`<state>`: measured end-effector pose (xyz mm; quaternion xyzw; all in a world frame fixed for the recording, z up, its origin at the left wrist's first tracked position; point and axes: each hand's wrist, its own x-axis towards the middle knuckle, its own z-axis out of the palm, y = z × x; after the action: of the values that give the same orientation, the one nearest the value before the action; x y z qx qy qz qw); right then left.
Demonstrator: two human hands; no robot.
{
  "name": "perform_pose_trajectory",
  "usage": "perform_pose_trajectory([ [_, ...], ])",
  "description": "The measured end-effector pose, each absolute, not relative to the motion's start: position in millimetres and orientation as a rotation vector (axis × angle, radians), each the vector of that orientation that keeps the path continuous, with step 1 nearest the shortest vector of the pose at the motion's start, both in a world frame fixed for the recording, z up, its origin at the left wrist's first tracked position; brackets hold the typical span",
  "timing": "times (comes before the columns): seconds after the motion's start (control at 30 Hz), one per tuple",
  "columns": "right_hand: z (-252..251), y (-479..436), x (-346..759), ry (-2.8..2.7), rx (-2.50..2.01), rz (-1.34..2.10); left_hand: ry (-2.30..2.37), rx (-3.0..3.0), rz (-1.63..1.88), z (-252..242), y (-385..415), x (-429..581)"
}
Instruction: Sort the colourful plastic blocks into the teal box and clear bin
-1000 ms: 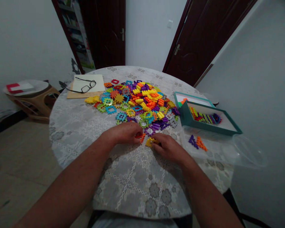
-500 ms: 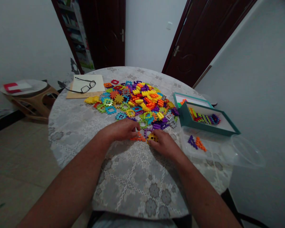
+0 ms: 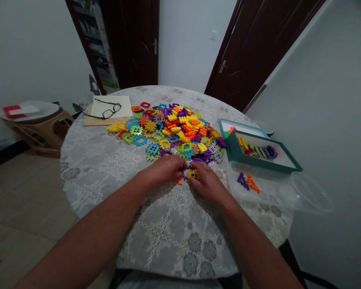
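My right hand (image 3: 207, 180) is closed around the right side of a yellow window-patterned building piece (image 3: 193, 175), thumb at its near edge. Against the left side of that piece sits a purple notched building piece (image 3: 185, 173), mostly covered by fingers. My left hand (image 3: 169, 167) has its fingers curled together on the purple piece from the left. Below the left fingers an orange building piece (image 3: 179, 182) shows only in part. Just beyond both hands lies a heap of coloured plastic building pieces (image 3: 174, 124), square notched plates and ribbed connectors.
At right stand a green box (image 3: 258, 160) of joined pieces and a clear plastic container (image 3: 234, 188) with purple and orange pieces in it. Glasses (image 3: 108, 112) rest on paper (image 3: 126, 105) at the far left. A patterned cloth (image 3: 90, 168) covers the round table.
My left hand has moved right, from above the orange piece to the purple piece, and now covers most of the orange one. My right hand stays on the yellow piece.
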<state>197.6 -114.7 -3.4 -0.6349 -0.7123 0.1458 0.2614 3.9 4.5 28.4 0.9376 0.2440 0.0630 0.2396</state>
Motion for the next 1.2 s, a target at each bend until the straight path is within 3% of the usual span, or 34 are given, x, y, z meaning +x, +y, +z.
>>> perform_pose_trajectory([
  [0.2,-3,-117,198,-1.864,-1.677,0.410,0.542,2.335,0.336,27,9,2],
  [0.63,5,-119,186,-1.680,-1.454,0.490,0.587,2.305,0.276,32,12,-3],
  [0.83,4,-111,218,-1.525,-1.674,0.052,0.662,2.463,0.248,39,18,-12],
  [1.03,-10,-112,220,-1.748,-1.886,0.085,0.676,2.443,0.114,46,16,-16],
  [1.2,-10,-114,209,-1.808,-2.000,0.096,0.771,2.385,0.309,50,18,-17],
])
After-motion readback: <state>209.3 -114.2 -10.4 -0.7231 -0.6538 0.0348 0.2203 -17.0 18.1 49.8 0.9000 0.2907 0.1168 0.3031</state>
